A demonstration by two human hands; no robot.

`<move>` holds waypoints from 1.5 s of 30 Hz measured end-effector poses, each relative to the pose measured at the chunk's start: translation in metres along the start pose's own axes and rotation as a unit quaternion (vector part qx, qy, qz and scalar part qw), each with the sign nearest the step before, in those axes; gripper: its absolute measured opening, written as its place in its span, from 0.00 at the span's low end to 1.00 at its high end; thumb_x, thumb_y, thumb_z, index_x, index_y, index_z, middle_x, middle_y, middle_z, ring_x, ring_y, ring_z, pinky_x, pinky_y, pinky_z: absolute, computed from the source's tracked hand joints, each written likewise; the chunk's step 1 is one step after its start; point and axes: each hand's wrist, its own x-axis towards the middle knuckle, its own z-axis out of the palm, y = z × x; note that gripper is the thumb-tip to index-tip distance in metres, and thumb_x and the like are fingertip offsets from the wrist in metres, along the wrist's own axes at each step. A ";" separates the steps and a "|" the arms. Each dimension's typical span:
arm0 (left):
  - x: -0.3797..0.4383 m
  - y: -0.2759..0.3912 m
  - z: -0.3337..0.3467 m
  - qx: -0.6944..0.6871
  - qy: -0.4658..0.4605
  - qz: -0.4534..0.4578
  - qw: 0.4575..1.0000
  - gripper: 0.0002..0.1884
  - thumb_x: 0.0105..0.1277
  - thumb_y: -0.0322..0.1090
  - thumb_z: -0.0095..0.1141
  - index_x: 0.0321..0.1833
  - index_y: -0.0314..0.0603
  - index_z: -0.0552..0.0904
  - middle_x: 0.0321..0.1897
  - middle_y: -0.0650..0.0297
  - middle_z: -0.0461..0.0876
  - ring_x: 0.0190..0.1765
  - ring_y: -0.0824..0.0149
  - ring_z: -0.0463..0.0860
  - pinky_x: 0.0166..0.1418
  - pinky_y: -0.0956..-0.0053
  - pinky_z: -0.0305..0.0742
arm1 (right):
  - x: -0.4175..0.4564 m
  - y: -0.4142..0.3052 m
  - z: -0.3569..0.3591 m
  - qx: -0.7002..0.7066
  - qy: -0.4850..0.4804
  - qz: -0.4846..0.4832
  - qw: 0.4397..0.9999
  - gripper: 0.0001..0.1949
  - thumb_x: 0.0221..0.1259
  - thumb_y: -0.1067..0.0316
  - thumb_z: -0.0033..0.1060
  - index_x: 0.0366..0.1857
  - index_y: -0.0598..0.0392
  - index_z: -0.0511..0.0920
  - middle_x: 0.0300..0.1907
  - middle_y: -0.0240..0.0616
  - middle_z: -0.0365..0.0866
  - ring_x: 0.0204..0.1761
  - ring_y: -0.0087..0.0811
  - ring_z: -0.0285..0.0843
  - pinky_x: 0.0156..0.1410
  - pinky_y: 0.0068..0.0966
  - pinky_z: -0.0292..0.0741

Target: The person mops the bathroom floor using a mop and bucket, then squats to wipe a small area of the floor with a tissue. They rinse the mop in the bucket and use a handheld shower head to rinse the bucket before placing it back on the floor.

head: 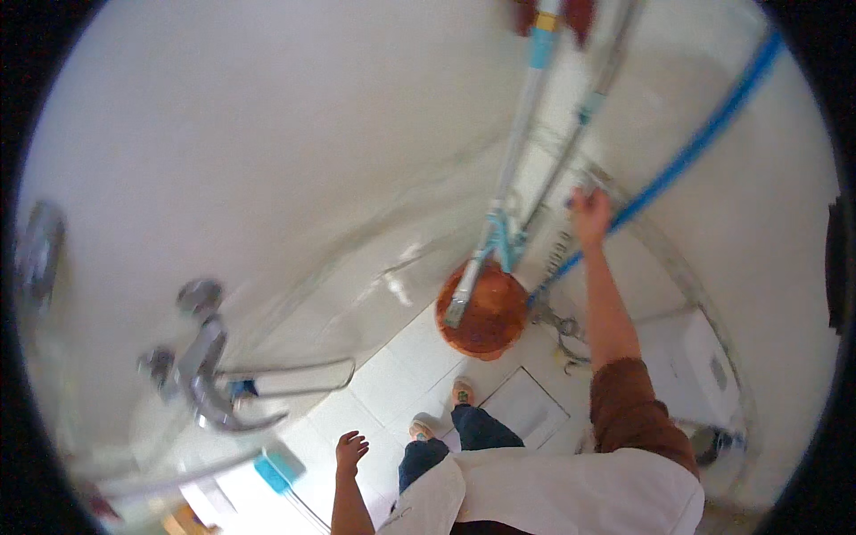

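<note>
My right hand (591, 212) is stretched forward to the wall corner, fingers curled around or against a small shiny metal fitting (588, 179), perhaps a tap. Blur hides whether it grips it. A blue hose (682, 157) runs diagonally past that wrist towards the floor. To the left of the arm, an orange-brown bucket (496, 314) stands on the tiles with a mop-like pole (518, 140) and a second thin pole (565, 150) at it, both with light-blue parts. My left hand (351, 451) hangs low by my side, empty, its fingers loosely apart.
On the left wall are a chrome faucet-like fixture (204, 374) and a metal bar (294, 378). A teal-headed tool (274, 471) lies lower left. A white box-like object (689, 364) stands at right. Dark-outlined floor panel (525, 408) lies near my feet.
</note>
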 end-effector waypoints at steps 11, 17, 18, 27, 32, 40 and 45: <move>-0.097 -0.168 -0.131 -0.133 0.203 -0.025 0.970 0.16 0.58 0.32 0.52 0.49 0.37 0.75 0.33 0.59 0.79 0.32 0.67 0.80 0.34 0.73 0.78 | -0.018 0.057 0.011 -0.434 -0.071 -0.251 0.862 0.18 0.66 0.59 0.43 0.51 0.62 0.69 0.47 0.45 0.74 0.38 0.37 0.75 0.43 0.31 0.73; -0.172 -0.244 -0.159 -0.247 0.267 -0.038 0.931 0.17 0.58 0.32 0.52 0.51 0.36 0.73 0.38 0.57 0.79 0.35 0.66 0.80 0.38 0.73 0.78 | -0.213 -0.013 0.058 -0.116 -0.115 0.055 0.985 0.20 0.62 0.55 0.47 0.51 0.58 0.70 0.42 0.46 0.74 0.38 0.37 0.75 0.41 0.34 0.73; -0.178 -0.275 -0.169 -0.271 0.272 -0.048 0.922 0.17 0.57 0.32 0.52 0.51 0.36 0.74 0.37 0.57 0.79 0.35 0.66 0.80 0.38 0.73 0.78 | -0.282 -0.038 0.064 -0.077 -0.224 0.148 0.960 0.19 0.61 0.57 0.48 0.52 0.56 0.69 0.43 0.44 0.74 0.39 0.36 0.74 0.42 0.33 0.73; -0.240 -0.393 -0.282 -0.442 0.401 -0.045 0.801 0.15 0.58 0.29 0.51 0.49 0.37 0.73 0.36 0.60 0.77 0.32 0.69 0.78 0.34 0.76 0.76 | -0.676 -0.477 -0.042 0.064 -0.975 -0.020 0.212 0.18 0.63 0.63 0.49 0.55 0.55 0.67 0.46 0.37 0.76 0.43 0.26 0.74 0.45 0.22 0.72; -0.233 -0.447 -0.320 -0.525 0.421 -0.024 0.739 0.14 0.58 0.30 0.50 0.48 0.38 0.73 0.36 0.60 0.77 0.32 0.69 0.78 0.33 0.76 0.76 | -0.675 -0.534 0.027 0.048 -0.917 -0.064 0.390 0.14 0.62 0.65 0.47 0.50 0.57 0.70 0.37 0.37 0.78 0.35 0.25 0.76 0.38 0.19 0.73; -0.214 -0.401 -0.413 -0.580 0.405 0.040 0.706 0.14 0.61 0.33 0.51 0.49 0.38 0.72 0.39 0.59 0.77 0.37 0.67 0.79 0.40 0.75 0.77 | -0.690 -0.561 0.113 -0.149 -0.873 -0.114 0.450 0.10 0.58 0.67 0.46 0.40 0.59 0.73 0.27 0.36 0.76 0.24 0.25 0.73 0.26 0.20 0.70; -0.240 -0.390 -0.489 -0.579 0.429 0.048 0.691 0.14 0.61 0.34 0.51 0.49 0.39 0.73 0.40 0.60 0.76 0.37 0.67 0.79 0.41 0.75 0.77 | -0.850 -0.689 0.130 -0.054 -0.898 -0.257 0.353 0.12 0.60 0.61 0.45 0.28 0.58 0.74 0.19 0.33 0.73 0.22 0.23 0.70 0.26 0.24 0.68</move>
